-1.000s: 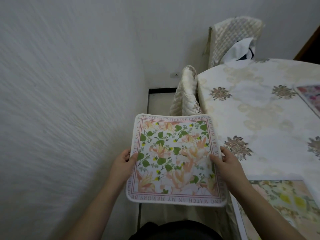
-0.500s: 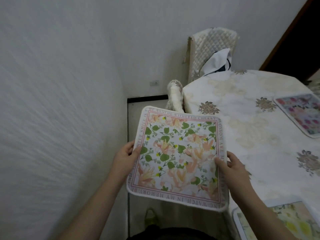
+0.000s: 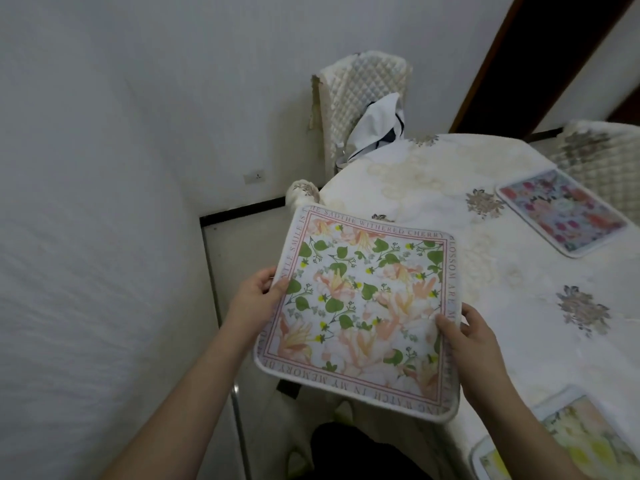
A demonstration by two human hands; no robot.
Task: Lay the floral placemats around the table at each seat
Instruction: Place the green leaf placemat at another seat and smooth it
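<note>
I hold a square floral placemat (image 3: 360,306) with peach flowers, green leaves and a lettered border, tilted in the air over the table's left edge. My left hand (image 3: 258,296) pinches its left edge, thumb on top. My right hand (image 3: 465,336) grips its right edge near the lower corner. The table (image 3: 519,306) wears a cream cloth with brown flower motifs. A pink and blue placemat (image 3: 561,213) lies at its far right. A yellow and green placemat (image 3: 571,441) lies at the near right corner.
A white wall (image 3: 104,202) stands close on the left, with a narrow strip of floor between it and the table. Quilted chairs stand at the far end (image 3: 363,98), at the left side (image 3: 303,192) and at the right (image 3: 602,157). A white bag (image 3: 377,123) rests on the far chair.
The view has swung right and more of the table shows. The held placemat has turned slightly clockwise and moved toward the table's edge, both hands still on it.
</note>
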